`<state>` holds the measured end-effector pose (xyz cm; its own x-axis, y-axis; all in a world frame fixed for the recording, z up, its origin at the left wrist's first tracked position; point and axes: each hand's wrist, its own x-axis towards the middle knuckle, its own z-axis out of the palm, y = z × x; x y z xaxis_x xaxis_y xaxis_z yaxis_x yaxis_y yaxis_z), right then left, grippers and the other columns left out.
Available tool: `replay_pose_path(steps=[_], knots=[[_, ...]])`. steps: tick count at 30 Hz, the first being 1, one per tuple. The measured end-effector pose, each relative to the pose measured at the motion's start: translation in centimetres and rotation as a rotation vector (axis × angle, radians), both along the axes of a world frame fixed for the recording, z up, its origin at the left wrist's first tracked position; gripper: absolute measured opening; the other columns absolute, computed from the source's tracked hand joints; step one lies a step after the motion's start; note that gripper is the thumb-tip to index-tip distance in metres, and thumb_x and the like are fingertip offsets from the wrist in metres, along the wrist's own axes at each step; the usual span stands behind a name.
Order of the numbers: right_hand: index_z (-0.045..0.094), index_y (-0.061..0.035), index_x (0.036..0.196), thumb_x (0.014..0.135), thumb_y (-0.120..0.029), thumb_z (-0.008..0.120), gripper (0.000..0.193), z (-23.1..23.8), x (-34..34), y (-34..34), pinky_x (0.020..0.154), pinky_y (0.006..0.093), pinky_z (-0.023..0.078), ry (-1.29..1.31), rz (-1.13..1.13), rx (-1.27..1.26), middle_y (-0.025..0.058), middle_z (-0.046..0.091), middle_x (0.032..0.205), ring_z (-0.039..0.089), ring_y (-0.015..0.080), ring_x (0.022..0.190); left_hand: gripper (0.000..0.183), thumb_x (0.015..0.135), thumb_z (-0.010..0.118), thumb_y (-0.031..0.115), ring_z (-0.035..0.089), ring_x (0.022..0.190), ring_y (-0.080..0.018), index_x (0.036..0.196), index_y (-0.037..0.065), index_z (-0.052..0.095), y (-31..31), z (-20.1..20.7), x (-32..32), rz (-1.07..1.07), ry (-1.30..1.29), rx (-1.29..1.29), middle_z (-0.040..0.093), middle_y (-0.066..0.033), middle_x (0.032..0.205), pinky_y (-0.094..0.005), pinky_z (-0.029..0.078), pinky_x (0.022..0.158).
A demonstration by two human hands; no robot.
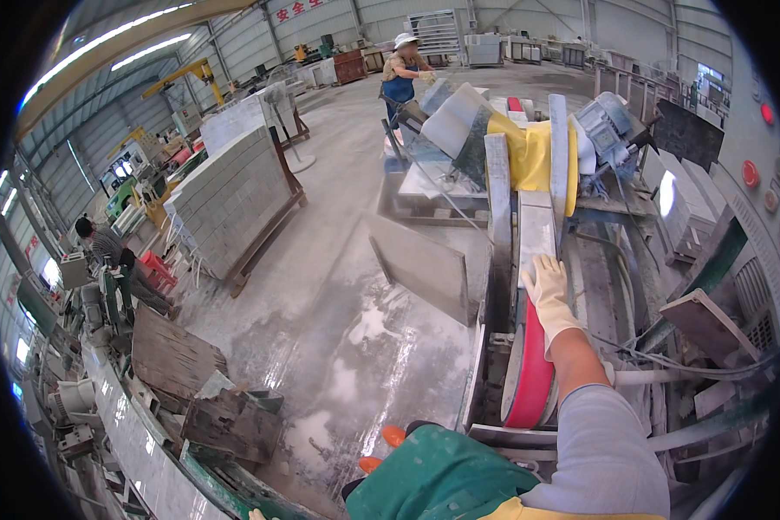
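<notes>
1. One right hand [546,293], gloved, is lying open and flat on the slab [536,227].
2. The slab is stretching from the red belt [531,373] toward the yellow cover [530,156].
3. The left hand [256,515] is barely showing, low down; I can't tell its grip.

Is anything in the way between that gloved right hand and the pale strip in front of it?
Nothing visible besides the glove itself: the right hand appears to rest flat on the near end of the pale strip. The yellow cover stands only at the strip's far end.
</notes>
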<state>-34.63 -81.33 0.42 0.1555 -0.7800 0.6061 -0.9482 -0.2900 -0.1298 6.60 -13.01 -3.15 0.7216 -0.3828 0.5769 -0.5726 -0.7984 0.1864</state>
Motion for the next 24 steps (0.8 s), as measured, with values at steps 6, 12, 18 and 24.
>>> replay_pose_path(steps=[6,12,18,24], knots=[[0.062,-0.0045,0.127,0.087,-0.040,0.067,0.053,0.3,0.1,1.1,0.111,0.0479,0.038,-0.003,-0.011,0.053,0.0156,0.062,0.131,0.054,0.0315,0.126,0.034,0.100,0.056,0.013,0.056,0.122,-0.0400,0.127,-0.007,0.061,0.3,0.2,-0.1,-0.008,0.000,-0.002,0.060,-0.0257,0.131,-0.0446,0.044,0.108],[0.062,-0.0058,0.128,0.087,-0.041,0.067,0.055,0.9,0.3,2.1,0.112,0.0498,0.036,0.017,0.010,0.103,0.0135,0.060,0.135,0.052,0.0302,0.128,0.033,0.100,0.056,0.013,0.056,0.121,-0.0397,0.126,-0.007,0.061,0.5,0.5,-0.4,-0.015,0.005,0.001,0.060,-0.0256,0.130,-0.0445,0.044,0.107],[0.064,-0.0052,0.125,0.085,-0.042,0.068,0.054,0.5,0.2,2.9,0.112,0.0498,0.036,0.024,0.060,0.064,0.0138,0.061,0.133,0.052,0.0312,0.127,0.032,0.099,0.056,0.013,0.058,0.119,-0.0399,0.124,-0.006,0.063,0.4,0.1,-0.5,-0.002,-0.001,-0.028,0.062,-0.0249,0.128,-0.0445,0.045,0.106],[0.065,-0.0034,0.122,0.084,-0.043,0.070,0.055,0.2,0.0,3.3,0.111,0.0477,0.037,-0.003,0.134,0.027,0.0165,0.062,0.131,0.052,0.0341,0.125,0.033,0.099,0.057,0.015,0.058,0.118,-0.0409,0.123,-0.006,0.064,0.8,-0.6,0.1,-0.003,-0.040,0.009,0.063,-0.0252,0.127,-0.0453,0.045,0.106]])
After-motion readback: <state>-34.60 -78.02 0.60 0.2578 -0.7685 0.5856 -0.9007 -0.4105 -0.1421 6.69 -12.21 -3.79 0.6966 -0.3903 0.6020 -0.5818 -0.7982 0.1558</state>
